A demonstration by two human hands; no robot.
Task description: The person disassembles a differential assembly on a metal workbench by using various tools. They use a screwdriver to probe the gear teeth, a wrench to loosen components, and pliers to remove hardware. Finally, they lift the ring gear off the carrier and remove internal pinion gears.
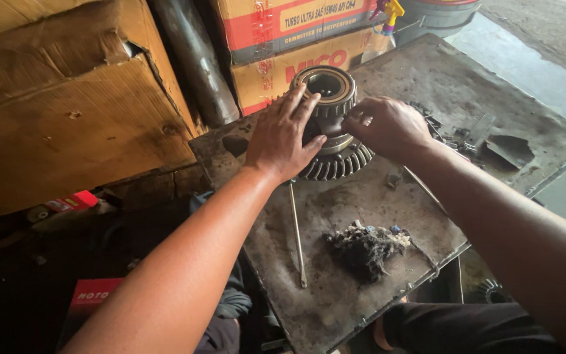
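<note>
Two bare forearms reach in from the near edge over a grimy, oil-stained metal table (335, 308). Near its front lies a dark, frayed rag (365, 248), matted and greasy, and left of it a thin steel rod (297, 233) pointing near to far. Farther in, at the table's middle, sits the gear (334, 141): a heavy, dull-steel assembly with a ring of bevel teeth at its base and a round bearing on top, its axis tilted up and away toward the far left. The left hand (280, 137) lies flat on its left side, fingers spread, not clamped. The right hand (388, 126) closes loosely on its right flank, fingers curled against the hub. Scrap metal bits (456, 134) litter the far right. Behind stand worn cardboard boxes (73, 111), contents unseen.
</note>
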